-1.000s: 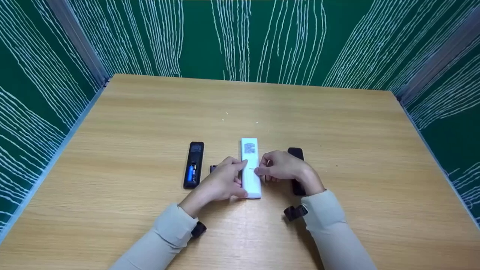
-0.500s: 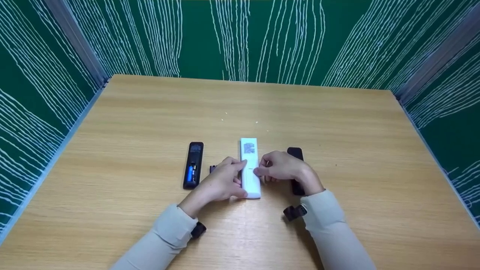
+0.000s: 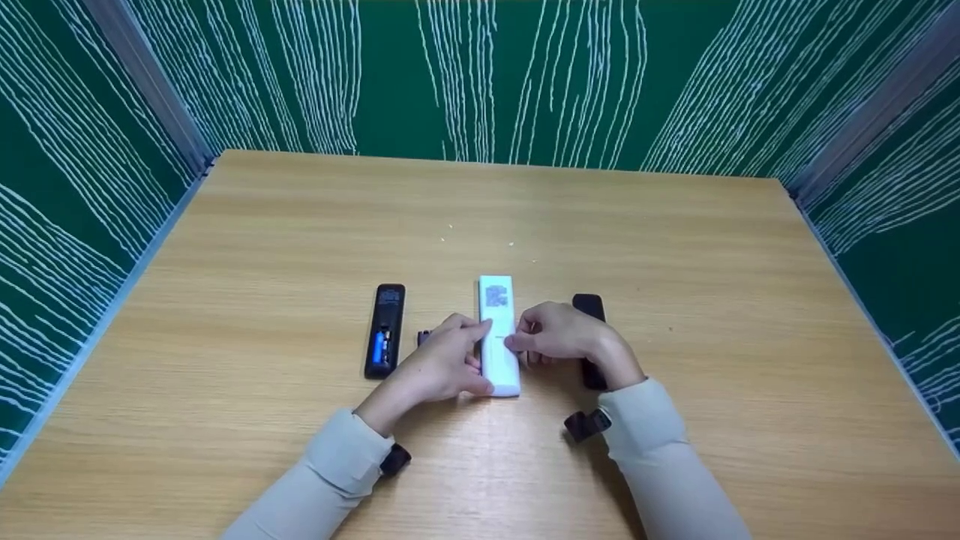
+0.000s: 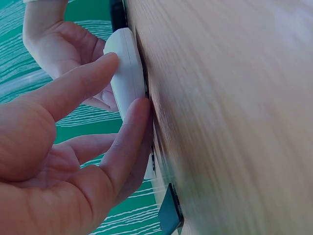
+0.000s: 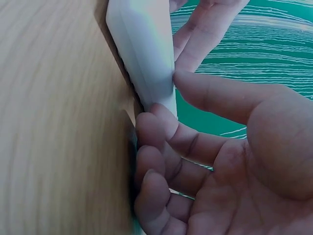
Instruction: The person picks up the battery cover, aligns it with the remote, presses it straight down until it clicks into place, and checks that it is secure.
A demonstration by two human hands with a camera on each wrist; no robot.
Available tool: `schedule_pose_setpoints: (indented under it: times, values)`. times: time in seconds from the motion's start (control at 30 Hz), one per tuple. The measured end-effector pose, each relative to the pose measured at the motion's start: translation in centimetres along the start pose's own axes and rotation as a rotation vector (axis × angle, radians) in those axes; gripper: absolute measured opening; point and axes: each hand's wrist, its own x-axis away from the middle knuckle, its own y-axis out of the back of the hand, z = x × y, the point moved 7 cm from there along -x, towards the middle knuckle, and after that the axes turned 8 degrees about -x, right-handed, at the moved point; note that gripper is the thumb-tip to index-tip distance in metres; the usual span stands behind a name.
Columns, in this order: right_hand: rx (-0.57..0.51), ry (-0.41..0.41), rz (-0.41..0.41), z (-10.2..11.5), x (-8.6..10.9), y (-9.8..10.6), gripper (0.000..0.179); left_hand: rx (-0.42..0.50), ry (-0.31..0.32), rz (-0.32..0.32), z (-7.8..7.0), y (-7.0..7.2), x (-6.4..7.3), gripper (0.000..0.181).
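Note:
A white remote control lies back side up on the table, a printed label near its far end. Along its left side, my left hand holds it, thumb at the near end and a finger on the back. The thumb and curled fingers of my right hand pinch its right edge around mid-length. In the left wrist view, the white remote's near end shows between the left thumb and fingers. The right wrist view shows the right thumb on the upper edge and fingers curled against the side.
On the left lies a black remote, its compartment uncovered around a blue battery. Another black remote is partly hidden by the right hand. A small dark piece sits beside the left hand. Tiny white bits dot the wooden table.

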Motion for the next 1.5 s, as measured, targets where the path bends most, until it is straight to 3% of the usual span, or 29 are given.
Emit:
schedule_pose_setpoints:
  times: [0.77,1.5]
  values:
    - [-0.012,-0.003,0.033,0.17,0.30,-0.32,0.025,0.028,0.008,-0.001,0.16,-0.06,0.03,0.102]
    - [0.094,-0.013,0.075,0.82,0.83,-0.68,0.027,0.035,0.017,0.011,0.11,-0.05,-0.03,0.101]
